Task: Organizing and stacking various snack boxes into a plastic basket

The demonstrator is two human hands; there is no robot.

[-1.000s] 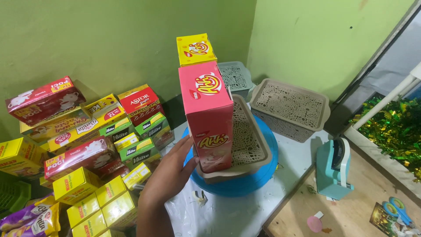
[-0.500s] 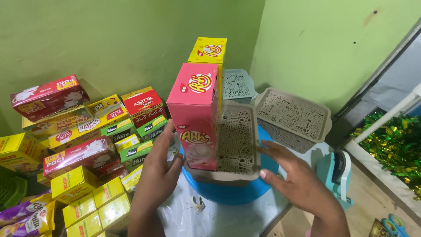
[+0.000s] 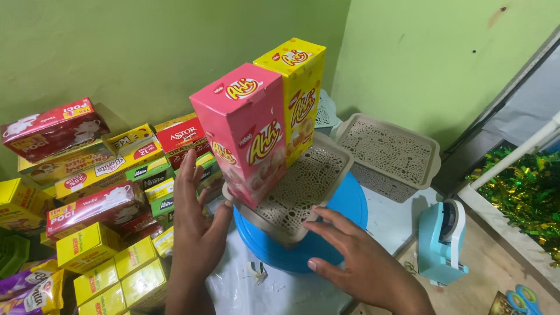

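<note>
Both hands, left and right, flank a beige basket (tilted on a blue lid) holding a pink box and a yellow box.

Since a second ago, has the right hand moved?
Yes. The right hand was out of view a second ago; it has come in from the lower right and now rests at the tray's near edge, above the blue disc.
</note>
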